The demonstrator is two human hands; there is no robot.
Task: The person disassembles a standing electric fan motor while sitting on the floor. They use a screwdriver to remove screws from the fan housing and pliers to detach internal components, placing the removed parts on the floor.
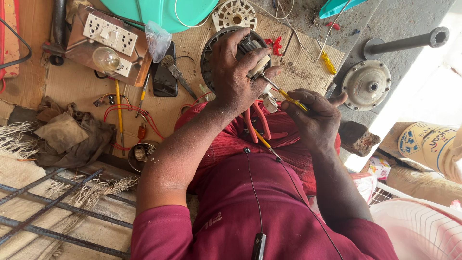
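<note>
My left hand (237,72) grips a small white and black part (259,65) held over a round dark motor body (210,57) on the cardboard. My right hand (315,118) holds a yellow-handled screwdriver (288,96), and its metal tip touches that small part. Red-handled pliers (257,126) lie on my lap, on the maroon cloth just below both hands. A black thin cable (252,188) runs down my shirt.
A switch board with a bulb (107,58) sits at the upper left, near a black phone (163,77), a brush (175,73) and red wires (137,115). A round metal cover (366,84) and a pipe (409,42) lie right. Rags (67,137) and steel bars (53,207) lie left.
</note>
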